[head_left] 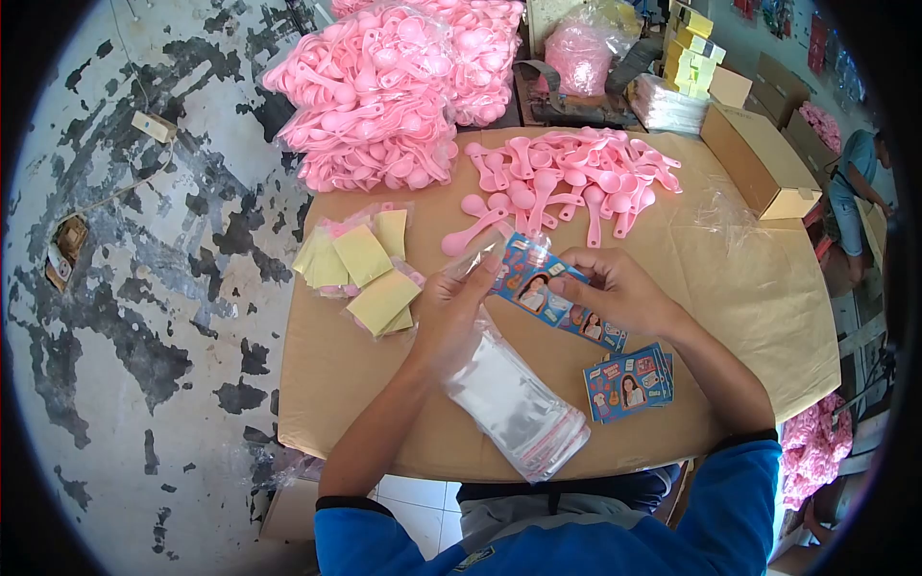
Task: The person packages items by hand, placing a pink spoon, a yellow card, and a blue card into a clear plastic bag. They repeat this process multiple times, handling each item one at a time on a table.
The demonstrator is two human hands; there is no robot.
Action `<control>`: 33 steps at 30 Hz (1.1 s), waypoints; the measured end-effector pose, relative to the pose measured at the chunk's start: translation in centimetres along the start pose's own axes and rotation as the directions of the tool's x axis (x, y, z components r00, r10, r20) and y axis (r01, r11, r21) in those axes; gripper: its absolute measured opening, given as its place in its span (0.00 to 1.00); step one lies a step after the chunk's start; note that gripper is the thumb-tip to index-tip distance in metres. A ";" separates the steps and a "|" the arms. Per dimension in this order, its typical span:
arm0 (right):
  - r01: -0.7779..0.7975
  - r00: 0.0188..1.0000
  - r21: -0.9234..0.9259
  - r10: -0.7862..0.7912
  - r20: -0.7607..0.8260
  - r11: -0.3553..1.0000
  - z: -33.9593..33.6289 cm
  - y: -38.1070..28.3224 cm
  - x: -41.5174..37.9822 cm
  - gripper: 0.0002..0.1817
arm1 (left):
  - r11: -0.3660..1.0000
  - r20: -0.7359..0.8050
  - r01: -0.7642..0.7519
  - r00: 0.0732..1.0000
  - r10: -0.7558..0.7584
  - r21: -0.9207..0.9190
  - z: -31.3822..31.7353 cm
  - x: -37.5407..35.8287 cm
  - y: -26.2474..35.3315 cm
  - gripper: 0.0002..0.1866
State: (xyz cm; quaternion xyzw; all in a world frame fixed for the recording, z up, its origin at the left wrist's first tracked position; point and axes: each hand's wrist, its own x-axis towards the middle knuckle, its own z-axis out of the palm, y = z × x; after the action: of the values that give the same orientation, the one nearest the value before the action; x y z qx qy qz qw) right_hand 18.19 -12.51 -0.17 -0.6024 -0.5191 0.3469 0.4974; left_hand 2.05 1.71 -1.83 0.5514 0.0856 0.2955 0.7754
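My left hand [449, 312] is closed on a clear plastic bag [471, 257], its fingers at the left end of a blue printed card [531, 288]. My right hand [619, 288] pinches that long card between thumb and fingers near its right part. Below my left hand lies a stack of clear plastic bags [519, 408]. A small stack of similar blue cards [626, 392] sits under my right forearm. Beyond both hands is a heap of loose pink measuring spoons [576, 178].
Packets with yellow cards [363, 257] lie at the table's left. Large bags of pink spoons [370, 91] stand behind. A cardboard box [759, 158] occupies the back right corner, near stacked yellow boxes [693, 58]. Another person [855, 187] is at far right.
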 end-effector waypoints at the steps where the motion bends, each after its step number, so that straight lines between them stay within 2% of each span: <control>1: -0.011 1.000 -0.004 0.011 0.001 1.000 0.0 -0.1 0.0 0.12 | 1.000 -0.002 -0.008 1.000 0.008 -0.013 0.0 0.0 0.1 0.19; 3: -0.032 0.999 -0.014 0.032 0.004 0.999 0.0 -0.3 -0.1 0.11 | 1.000 0.010 -0.013 1.000 0.013 0.010 -0.3 0.2 0.2 0.19; 6: 0.013 0.997 -0.107 -0.021 -0.076 0.994 -0.2 0.2 0.1 0.11 | 0.999 0.013 -0.001 1.000 0.001 0.034 -0.7 0.3 -0.1 0.19; 10: 0.043 0.997 -0.146 -0.052 -0.057 0.988 0.0 -0.3 0.0 0.10 | 0.993 0.050 -0.023 0.999 0.018 0.116 -0.7 0.3 -0.8 0.18; 15: 0.065 0.998 -0.229 -0.068 -0.005 0.971 -0.4 -0.3 -0.1 0.11 | 0.989 0.026 0.006 1.000 -0.010 0.150 -0.5 -0.1 -0.7 0.17; 18: 0.027 1.000 -0.240 -0.024 0.017 0.970 -0.6 -1.3 -0.2 0.11 | 0.991 0.017 -0.017 1.000 0.015 0.133 -0.3 0.0 -1.0 0.17; 22: 0.055 0.998 -0.166 -0.060 -0.022 0.985 -0.2 -1.0 -0.3 0.11 | 0.983 0.081 -0.017 0.997 0.002 0.183 0.1 -0.1 -0.9 0.15; 25: 0.078 0.993 -0.120 -0.088 -0.075 0.990 0.7 -0.1 -0.2 0.11 | 0.988 0.010 0.039 0.999 -0.041 0.147 1.0 -1.0 -1.1 0.13; 27: 0.040 0.994 -0.158 -0.055 -0.090 0.987 1.2 -1.0 -0.2 0.11 | 1.000 -0.009 0.011 1.000 -0.011 0.008 1.0 -0.9 -1.1 0.13; 28: 0.038 0.996 -0.117 -0.047 -0.079 0.992 1.3 -0.9 -0.2 0.12 | 0.998 -0.020 -0.004 1.000 0.003 -0.060 1.0 -0.9 -1.1 0.13; 30: 0.031 0.998 -0.034 -0.033 -0.053 0.999 1.6 -0.2 0.0 0.13 | 1.000 0.032 -0.011 0.999 0.011 0.001 0.9 -1.1 -1.3 0.14; 33: 0.191 0.974 0.033 -0.185 -0.132 0.981 2.5 1.4 0.4 0.14 | 0.996 0.121 0.014 0.992 -0.025 0.088 0.3 -1.2 -2.3 0.20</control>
State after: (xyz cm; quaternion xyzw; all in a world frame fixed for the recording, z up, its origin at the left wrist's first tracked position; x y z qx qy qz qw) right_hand 16.32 -11.49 -2.16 -0.5599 -0.5329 0.2705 0.5739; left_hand 2.03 0.33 -4.04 0.6010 0.0564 0.2497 0.7572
